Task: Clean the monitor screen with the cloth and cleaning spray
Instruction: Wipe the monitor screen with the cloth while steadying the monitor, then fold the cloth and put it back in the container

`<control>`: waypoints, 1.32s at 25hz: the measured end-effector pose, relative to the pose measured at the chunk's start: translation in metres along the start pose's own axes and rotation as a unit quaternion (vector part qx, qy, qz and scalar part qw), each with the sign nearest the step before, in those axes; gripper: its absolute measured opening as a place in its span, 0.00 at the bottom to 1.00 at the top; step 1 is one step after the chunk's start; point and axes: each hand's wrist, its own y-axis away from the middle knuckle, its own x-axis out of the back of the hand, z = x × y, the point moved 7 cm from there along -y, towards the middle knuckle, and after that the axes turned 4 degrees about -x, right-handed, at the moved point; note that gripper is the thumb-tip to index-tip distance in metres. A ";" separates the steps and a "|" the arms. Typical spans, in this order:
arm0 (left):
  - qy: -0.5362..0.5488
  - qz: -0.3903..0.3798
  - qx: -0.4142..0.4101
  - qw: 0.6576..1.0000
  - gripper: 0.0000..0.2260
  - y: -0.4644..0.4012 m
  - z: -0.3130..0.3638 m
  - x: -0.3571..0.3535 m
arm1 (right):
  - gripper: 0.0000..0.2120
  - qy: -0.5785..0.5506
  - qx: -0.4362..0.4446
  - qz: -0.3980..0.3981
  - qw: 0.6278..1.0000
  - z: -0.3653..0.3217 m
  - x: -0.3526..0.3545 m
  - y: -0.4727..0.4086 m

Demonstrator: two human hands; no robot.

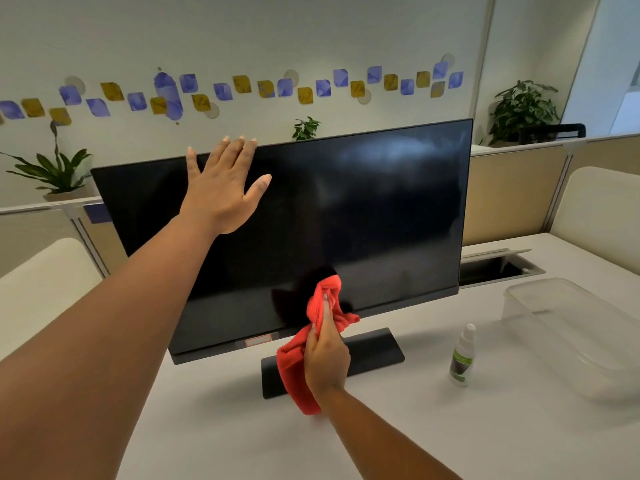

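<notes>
A wide black monitor (381, 209) stands on its flat dark base (374, 348) on the white desk, its screen dark with faint smears toward the upper right. My left hand (221, 188) lies flat at the monitor's upper left, fingers over the top edge. My right hand (325, 358) grips a red cloth (294, 372) and presses its bunched upper end against the lower middle of the screen. A small white spray bottle with a green label (462, 356) stands upright on the desk, right of the base.
A clear plastic tub (561, 306) sits at the right edge of the white desk (225, 427). An open cable hatch (502, 268) lies behind the monitor's right corner. Low partitions and potted plants (523, 112) line the back.
</notes>
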 end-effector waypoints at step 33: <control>0.408 -0.126 0.168 0.889 0.04 0.148 0.058 -0.038 | 0.13 0.160 0.116 -0.269 0.943 -0.064 0.148 -0.007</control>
